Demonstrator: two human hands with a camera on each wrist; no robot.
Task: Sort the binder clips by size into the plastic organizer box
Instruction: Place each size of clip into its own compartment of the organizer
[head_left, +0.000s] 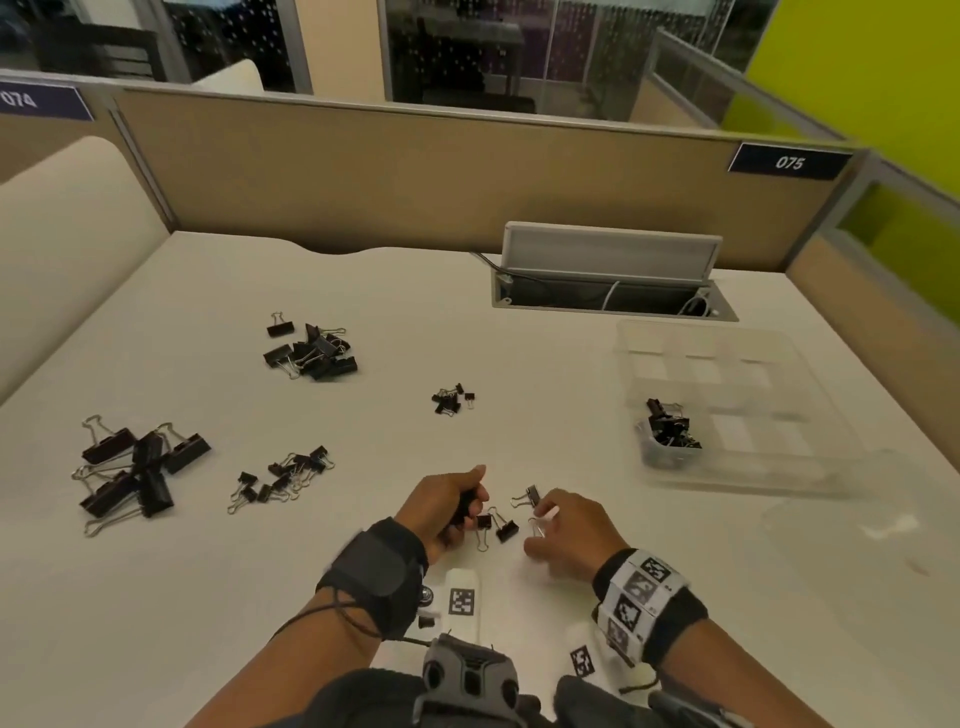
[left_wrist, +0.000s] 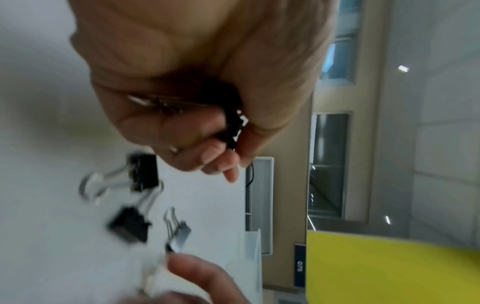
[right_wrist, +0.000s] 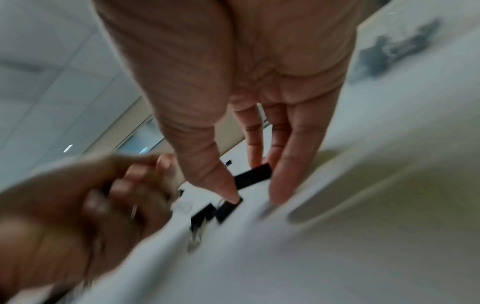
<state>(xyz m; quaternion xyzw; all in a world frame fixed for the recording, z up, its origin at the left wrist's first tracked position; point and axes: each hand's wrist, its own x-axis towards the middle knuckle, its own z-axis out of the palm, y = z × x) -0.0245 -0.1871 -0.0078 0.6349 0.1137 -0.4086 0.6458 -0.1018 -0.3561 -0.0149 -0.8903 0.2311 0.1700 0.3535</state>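
My left hand (head_left: 467, 512) grips a few small black binder clips (left_wrist: 233, 123) in its curled fingers. Three more loose clips (head_left: 501, 526) lie on the white desk between my hands, also seen blurred as loose clips (left_wrist: 144, 172) from the left wrist. My right hand (head_left: 540, 525) hovers over them with its fingers extended down; its thumb tip touches one clip (right_wrist: 228, 207) and another clip (right_wrist: 253, 175) lies between thumb and fingers. The clear plastic organizer box (head_left: 779, 457) sits at the right, with several clips (head_left: 670, 426) in its near-left compartment.
Sorted piles lie on the desk: large clips (head_left: 130, 467) at the left, mid-size clips (head_left: 311, 348) farther back, smaller clips (head_left: 285, 475), and tiny clips (head_left: 452, 400) in the middle. An open cable hatch (head_left: 608, 280) sits behind the box. A clear lid (head_left: 857, 519) lies near right.
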